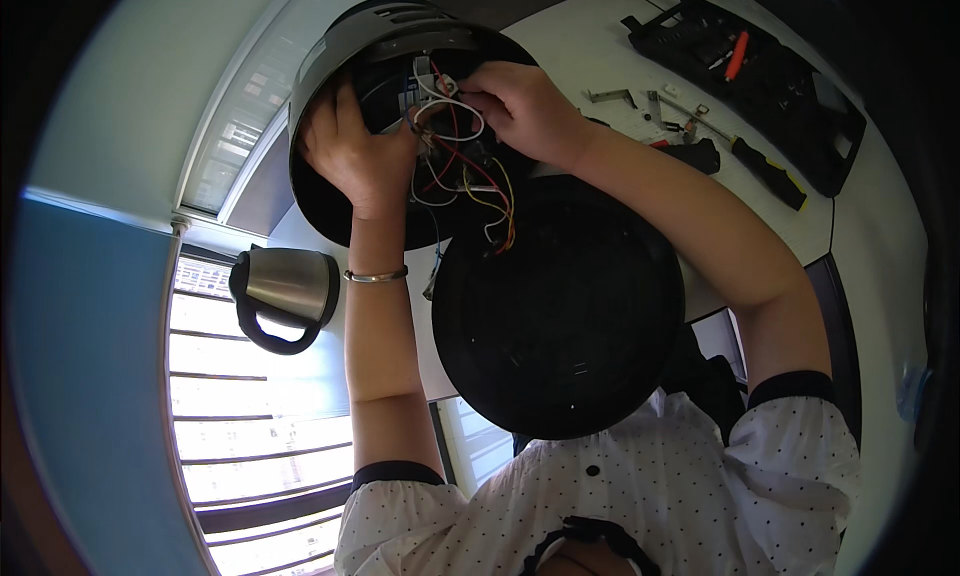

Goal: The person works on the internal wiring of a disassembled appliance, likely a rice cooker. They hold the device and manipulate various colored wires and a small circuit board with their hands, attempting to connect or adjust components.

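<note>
A round appliance housing (345,36), silver-grey outside and dark inside, lies tipped with its open underside facing me. Inside it, a tangle of red, white and yellow wires (462,156) runs among small white connectors. My left hand (355,151) reaches into the left part of the housing, fingers stretched along the inside and thumb apart, close to the wires. With thumb and forefinger, my right hand (525,111) pinches a small white wire connector (446,84) near the housing's upper middle. Below hangs a round black base cover (560,326), with wires reaching towards it.
A steel kettle (288,284) with a black handle stands left of my left forearm, near the window blinds (260,396). At the right, a black tool case (790,106) lies open on the white table (570,26). A screwdriver (768,171) and small metal parts lie beside it.
</note>
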The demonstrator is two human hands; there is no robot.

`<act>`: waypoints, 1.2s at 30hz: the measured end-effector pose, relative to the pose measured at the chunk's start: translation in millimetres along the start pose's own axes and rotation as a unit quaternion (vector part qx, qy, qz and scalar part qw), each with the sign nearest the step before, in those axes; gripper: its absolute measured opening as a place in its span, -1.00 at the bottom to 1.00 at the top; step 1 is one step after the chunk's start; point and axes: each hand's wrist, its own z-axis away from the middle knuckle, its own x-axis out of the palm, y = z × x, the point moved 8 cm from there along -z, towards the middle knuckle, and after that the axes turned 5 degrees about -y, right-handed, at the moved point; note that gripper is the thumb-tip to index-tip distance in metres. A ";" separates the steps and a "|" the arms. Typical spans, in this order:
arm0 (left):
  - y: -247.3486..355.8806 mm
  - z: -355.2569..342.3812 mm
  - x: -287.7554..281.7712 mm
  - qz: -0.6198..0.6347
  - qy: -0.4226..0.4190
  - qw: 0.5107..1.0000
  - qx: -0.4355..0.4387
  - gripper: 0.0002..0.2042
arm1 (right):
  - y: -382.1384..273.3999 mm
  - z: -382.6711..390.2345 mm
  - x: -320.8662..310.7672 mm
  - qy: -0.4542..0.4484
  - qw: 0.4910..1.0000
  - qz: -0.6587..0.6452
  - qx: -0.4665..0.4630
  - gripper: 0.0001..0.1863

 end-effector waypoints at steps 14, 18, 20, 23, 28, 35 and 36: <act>0.4 -2.5 -2.8 0.001 -0.015 1.000 -0.013 -0.31 | 10.3 -3.1 10.7 -0.086 0.971 -0.083 0.209 -0.90; 2.5 -5.2 -3.7 0.001 -0.020 1.000 -0.014 -0.30 | 8.0 -7.0 13.8 -0.064 0.965 -0.128 0.220 -0.88; 2.3 -2.1 -5.3 -0.007 -0.010 1.000 -0.008 -0.29 | 1.8 -6.8 11.4 -0.071 0.974 -0.109 0.187 -0.89; 3.7 -1.3 -3.6 -0.011 -0.012 1.000 -0.016 -0.30 | 15.8 3.1 13.3 -0.122 0.949 -0.124 0.261 -0.90; 1.3 -0.5 -3.5 -0.017 -0.017 1.000 -0.018 -0.30 | 12.0 3.2 -0.6 -0.046 0.978 -0.051 0.196 -0.91; 2.0 -1.0 -2.1 -0.015 -0.007 1.000 -0.015 -0.30 | -3.2 -7.4 -3.2 -0.016 0.995 0.080 0.059 -0.87; 1.9 -1.1 -1.4 -0.010 -0.002 1.000 -0.014 -0.30 | -4.0 -8.1 -1.2 -0.028 0.994 0.098 0.046 -0.85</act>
